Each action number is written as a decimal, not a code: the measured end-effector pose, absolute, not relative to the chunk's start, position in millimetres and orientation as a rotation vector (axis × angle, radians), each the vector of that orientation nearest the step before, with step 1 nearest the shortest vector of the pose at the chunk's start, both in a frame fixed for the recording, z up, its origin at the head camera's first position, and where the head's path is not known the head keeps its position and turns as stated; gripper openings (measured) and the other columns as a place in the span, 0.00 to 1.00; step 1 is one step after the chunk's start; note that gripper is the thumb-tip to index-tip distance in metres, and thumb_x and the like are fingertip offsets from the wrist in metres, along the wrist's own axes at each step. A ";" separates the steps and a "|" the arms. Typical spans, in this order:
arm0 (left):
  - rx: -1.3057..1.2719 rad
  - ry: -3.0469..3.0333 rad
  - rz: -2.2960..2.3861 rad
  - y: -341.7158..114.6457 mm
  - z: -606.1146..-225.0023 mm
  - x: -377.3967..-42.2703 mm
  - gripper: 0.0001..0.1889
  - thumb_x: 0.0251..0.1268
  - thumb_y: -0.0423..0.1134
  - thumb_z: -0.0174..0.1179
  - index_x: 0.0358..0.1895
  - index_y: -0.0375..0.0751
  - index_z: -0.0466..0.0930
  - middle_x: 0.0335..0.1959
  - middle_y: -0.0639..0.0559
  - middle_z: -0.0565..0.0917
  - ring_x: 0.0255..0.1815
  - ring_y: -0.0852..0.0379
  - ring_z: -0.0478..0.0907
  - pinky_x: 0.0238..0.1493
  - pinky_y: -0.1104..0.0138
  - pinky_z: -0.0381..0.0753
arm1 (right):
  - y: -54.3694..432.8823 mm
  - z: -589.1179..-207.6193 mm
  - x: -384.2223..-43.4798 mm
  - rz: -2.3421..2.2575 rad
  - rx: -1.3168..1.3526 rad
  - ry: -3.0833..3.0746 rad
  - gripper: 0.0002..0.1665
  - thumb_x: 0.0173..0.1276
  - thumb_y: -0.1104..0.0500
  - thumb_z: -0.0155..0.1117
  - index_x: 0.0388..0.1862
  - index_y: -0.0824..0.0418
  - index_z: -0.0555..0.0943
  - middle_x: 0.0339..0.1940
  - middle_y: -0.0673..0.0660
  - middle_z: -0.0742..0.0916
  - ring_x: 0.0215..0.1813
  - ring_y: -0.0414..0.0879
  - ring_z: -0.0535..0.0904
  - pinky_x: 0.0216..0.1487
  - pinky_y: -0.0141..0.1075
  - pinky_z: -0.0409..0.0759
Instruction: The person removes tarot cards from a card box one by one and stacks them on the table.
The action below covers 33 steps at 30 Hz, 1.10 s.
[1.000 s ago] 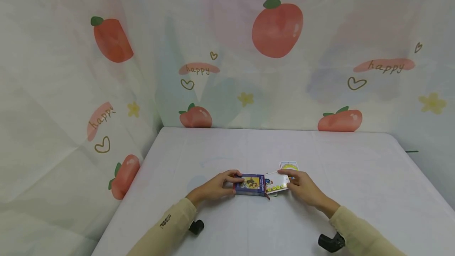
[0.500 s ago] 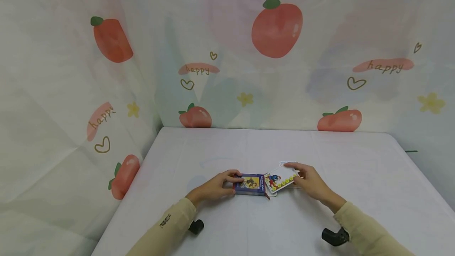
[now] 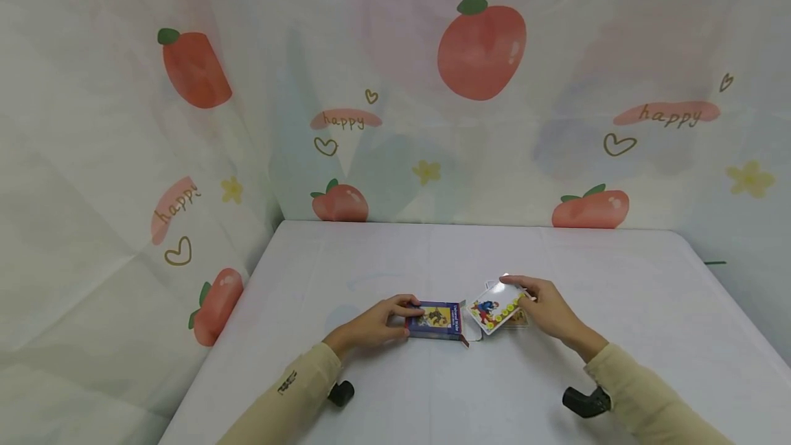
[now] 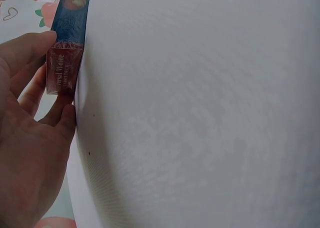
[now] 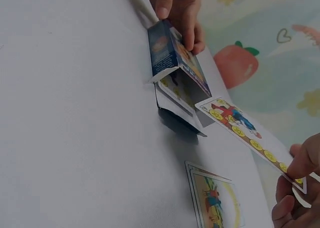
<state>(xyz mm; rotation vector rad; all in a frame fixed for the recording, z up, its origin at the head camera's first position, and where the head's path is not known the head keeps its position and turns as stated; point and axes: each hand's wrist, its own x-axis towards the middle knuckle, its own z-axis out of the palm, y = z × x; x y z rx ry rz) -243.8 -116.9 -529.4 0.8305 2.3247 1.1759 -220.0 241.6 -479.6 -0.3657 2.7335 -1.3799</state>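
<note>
A blue tarot card box (image 3: 434,320) lies flat on the table, its flap end facing right. My left hand (image 3: 373,321) grips its left end, thumb on the near side and fingers over the top; the left wrist view shows the red end panel (image 4: 64,70) between them. Between thumb and fingers my right hand (image 3: 550,309) pinches a tarot card (image 3: 496,306), tilted and held just beyond the box's mouth. More cards (image 5: 174,90) show inside the opened box in the right wrist view. Loose tarot cards (image 5: 216,200) lie on the table under the right hand.
A white cloth covers the table (image 3: 395,390). Behind and to the left hang curtains (image 3: 395,40) printed with peaches. Black curved pieces sit by each wrist, the left one (image 3: 341,393) and the right one (image 3: 586,402).
My right hand has drawn the card out of the box toward the right and back, turning it at a slant. The left hand and box stay in place.
</note>
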 end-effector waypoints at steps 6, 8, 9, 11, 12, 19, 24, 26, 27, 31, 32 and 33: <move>0.823 2.325 1.176 -116.9 -528.0 -242.9 0.26 0.70 0.34 0.62 0.70 0.49 0.75 0.74 0.55 0.68 0.81 0.53 0.57 0.81 0.48 0.55 | 245.8 -476.0 -222.8 -1.359 -0.394 2.750 0.29 0.68 0.74 0.49 0.68 0.68 0.75 0.71 0.69 0.77 0.69 0.58 0.71 0.48 0.26 0.69; 0.828 2.320 1.181 -117.1 -527.6 -242.7 0.26 0.70 0.34 0.62 0.70 0.48 0.75 0.74 0.55 0.68 0.81 0.52 0.57 0.81 0.48 0.56 | 247.1 -475.8 -224.1 -1.365 -0.397 2.746 0.30 0.68 0.74 0.49 0.69 0.68 0.75 0.71 0.70 0.76 0.65 0.56 0.71 0.45 0.27 0.70; 0.832 2.318 1.181 -117.0 -527.6 -242.8 0.26 0.70 0.34 0.62 0.70 0.48 0.75 0.74 0.54 0.68 0.81 0.52 0.57 0.81 0.48 0.56 | 247.7 -475.9 -224.8 -1.364 -0.397 2.749 0.30 0.67 0.74 0.49 0.69 0.68 0.74 0.71 0.70 0.76 0.62 0.55 0.71 0.44 0.27 0.69; 0.838 2.311 1.184 -116.8 -527.2 -242.8 0.26 0.70 0.33 0.62 0.70 0.48 0.74 0.74 0.54 0.68 0.81 0.51 0.57 0.80 0.47 0.56 | 249.1 -476.5 -226.5 -1.360 -0.400 2.757 0.30 0.67 0.74 0.49 0.69 0.68 0.74 0.71 0.70 0.76 0.61 0.53 0.71 0.43 0.27 0.69; 0.843 2.311 1.185 -116.8 -527.0 -242.8 0.26 0.70 0.33 0.62 0.70 0.47 0.74 0.74 0.53 0.67 0.81 0.50 0.57 0.80 0.47 0.56 | 249.7 -476.6 -227.4 -1.359 -0.402 2.761 0.30 0.67 0.75 0.49 0.69 0.69 0.74 0.71 0.71 0.76 0.59 0.53 0.71 0.43 0.28 0.69; 0.846 2.315 1.184 -117.5 -527.4 -243.5 0.26 0.70 0.33 0.62 0.70 0.48 0.74 0.75 0.54 0.67 0.81 0.52 0.57 0.80 0.48 0.56 | 252.2 -474.3 -233.4 -1.363 -0.381 2.758 0.31 0.67 0.74 0.50 0.70 0.70 0.72 0.73 0.72 0.73 0.65 0.59 0.72 0.44 0.23 0.70; 0.844 2.318 1.181 -117.4 -527.9 -244.0 0.26 0.70 0.33 0.62 0.71 0.48 0.74 0.75 0.55 0.67 0.81 0.53 0.57 0.81 0.49 0.56 | 254.6 -473.1 -236.2 -1.399 -0.377 2.730 0.30 0.67 0.73 0.50 0.70 0.70 0.71 0.74 0.73 0.72 0.76 0.70 0.64 0.48 0.17 0.70; 0.850 2.322 1.179 -117.3 -527.6 -243.6 0.26 0.70 0.33 0.62 0.70 0.48 0.75 0.74 0.54 0.68 0.81 0.51 0.58 0.80 0.48 0.57 | 255.4 -474.3 -236.8 -1.398 -0.370 2.740 0.29 0.67 0.73 0.50 0.69 0.70 0.72 0.73 0.73 0.73 0.71 0.65 0.71 0.46 0.20 0.72; 0.853 2.323 1.178 -117.2 -527.5 -243.3 0.26 0.70 0.33 0.62 0.70 0.48 0.75 0.74 0.53 0.68 0.81 0.50 0.58 0.80 0.48 0.57 | 255.8 -475.1 -236.9 -1.398 -0.365 2.747 0.29 0.68 0.73 0.51 0.69 0.71 0.72 0.72 0.73 0.74 0.66 0.60 0.75 0.45 0.22 0.74; 0.857 2.327 1.178 -116.8 -526.2 -242.0 0.26 0.70 0.33 0.62 0.70 0.47 0.75 0.74 0.53 0.68 0.80 0.50 0.58 0.80 0.47 0.57 | 257.8 -477.9 -236.0 -1.379 -0.317 2.776 0.29 0.68 0.72 0.52 0.68 0.70 0.74 0.70 0.73 0.75 0.44 0.42 0.73 0.35 0.28 0.71; 0.856 2.325 1.180 -116.7 -526.2 -241.9 0.26 0.70 0.33 0.62 0.70 0.47 0.75 0.74 0.53 0.68 0.80 0.50 0.58 0.80 0.47 0.57 | 258.3 -478.3 -235.7 -1.378 -0.306 2.780 0.29 0.67 0.72 0.52 0.68 0.70 0.74 0.70 0.73 0.75 0.40 0.40 0.71 0.34 0.29 0.70; 0.855 2.325 1.183 -116.6 -526.1 -241.8 0.26 0.70 0.33 0.62 0.70 0.47 0.75 0.74 0.53 0.68 0.80 0.50 0.58 0.80 0.47 0.57 | 258.9 -478.6 -235.5 -1.374 -0.299 2.783 0.29 0.67 0.71 0.52 0.69 0.69 0.74 0.70 0.73 0.75 0.36 0.40 0.69 0.32 0.29 0.68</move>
